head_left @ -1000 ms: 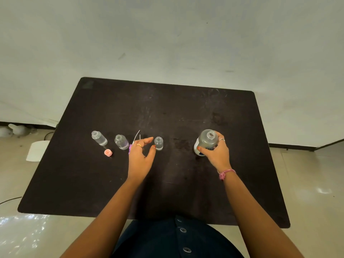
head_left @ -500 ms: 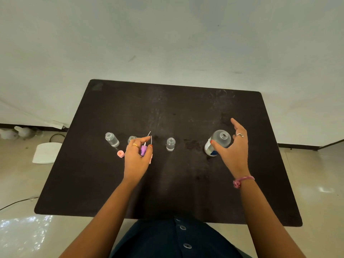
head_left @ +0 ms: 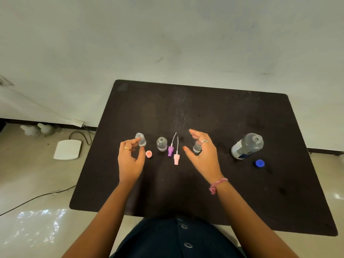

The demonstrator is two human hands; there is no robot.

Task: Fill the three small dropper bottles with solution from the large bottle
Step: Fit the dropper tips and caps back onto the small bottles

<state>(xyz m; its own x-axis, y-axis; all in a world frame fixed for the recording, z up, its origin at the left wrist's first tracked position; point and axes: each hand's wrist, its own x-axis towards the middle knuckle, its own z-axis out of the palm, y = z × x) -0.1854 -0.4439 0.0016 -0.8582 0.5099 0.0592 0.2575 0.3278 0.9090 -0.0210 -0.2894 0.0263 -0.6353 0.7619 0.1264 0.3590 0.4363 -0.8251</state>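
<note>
Three small clear dropper bottles [head_left: 161,144] stand uncapped in a row left of the open large bottle [head_left: 246,146].

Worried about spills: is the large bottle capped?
Uncapped. The large bottle stands upright with its mouth open; a blue cap lies beside it on the table.

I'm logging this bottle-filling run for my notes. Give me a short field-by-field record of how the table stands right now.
large bottle: uncapped, upright, right side of the table
blue cap: lies beside the large bottle
small bottles: three in a row, left bottle, middle bottle, right bottle
dropper tops: purple dropper top and pink dropper top, lying flat
pink cap: near the left bottle
left hand: fingers at the left bottle
right hand: open, around the right bottle
</note>
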